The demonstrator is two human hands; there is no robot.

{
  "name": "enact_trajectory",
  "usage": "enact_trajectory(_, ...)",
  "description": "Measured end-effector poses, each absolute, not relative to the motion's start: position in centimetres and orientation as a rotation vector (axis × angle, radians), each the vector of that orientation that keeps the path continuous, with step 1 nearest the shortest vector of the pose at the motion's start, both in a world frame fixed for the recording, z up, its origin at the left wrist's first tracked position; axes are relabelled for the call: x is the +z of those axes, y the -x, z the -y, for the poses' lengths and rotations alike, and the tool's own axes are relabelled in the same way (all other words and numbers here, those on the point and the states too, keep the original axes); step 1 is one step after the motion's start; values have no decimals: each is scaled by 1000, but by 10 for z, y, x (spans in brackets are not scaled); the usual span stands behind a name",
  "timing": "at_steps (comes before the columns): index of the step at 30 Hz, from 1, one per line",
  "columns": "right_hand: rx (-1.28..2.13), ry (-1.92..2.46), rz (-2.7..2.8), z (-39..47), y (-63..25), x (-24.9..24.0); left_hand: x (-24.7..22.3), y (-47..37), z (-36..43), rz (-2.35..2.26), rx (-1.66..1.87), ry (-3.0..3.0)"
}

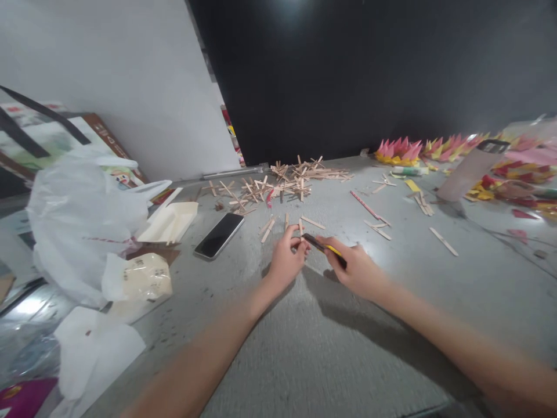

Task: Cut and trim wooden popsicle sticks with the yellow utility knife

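Observation:
Near the middle of the grey table (278, 360), my left hand (287, 255) pinches a small flat wooden stick (300, 227), which stands roughly upright between the fingers. My right hand (354, 267) is wrapped round a yellow and black utility knife (333, 251). The knife's dark front end points left and meets the stick, or lies very close to it; I cannot tell whether the blade touches. Just beyond my hands lie a few loose wooden sticks (313, 222). Farther back is a heap of crossed wooden sticks (300, 174).
Left of my hands lies a black phone (220, 235), with a cream tray (176, 220) and a white plastic bag (82, 220) beyond. A striped straw (365, 206) lies to the right, near a tilted bottle (472, 171) and pink and yellow paper flowers (399, 151). A dark panel (348, 75) rises behind.

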State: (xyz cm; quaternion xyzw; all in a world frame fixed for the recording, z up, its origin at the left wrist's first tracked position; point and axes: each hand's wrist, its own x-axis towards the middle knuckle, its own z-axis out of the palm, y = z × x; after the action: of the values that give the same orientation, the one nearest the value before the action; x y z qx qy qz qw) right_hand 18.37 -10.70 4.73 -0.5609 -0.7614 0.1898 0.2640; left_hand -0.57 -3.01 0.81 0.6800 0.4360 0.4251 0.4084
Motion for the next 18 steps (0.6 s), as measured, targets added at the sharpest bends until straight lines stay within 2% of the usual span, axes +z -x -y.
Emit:
enact_trajectory(5,454,1569,2087,108,-176,44,10,7,26,-1091,1054,-1693)
enact_trajectory(14,404,1629,2328,65,-169,107,2,8,10,-912,1070,-1458)
enact_trajectory(18,371,1647,2342,69,-157,97,0,10,6,-882,1082,-1363)
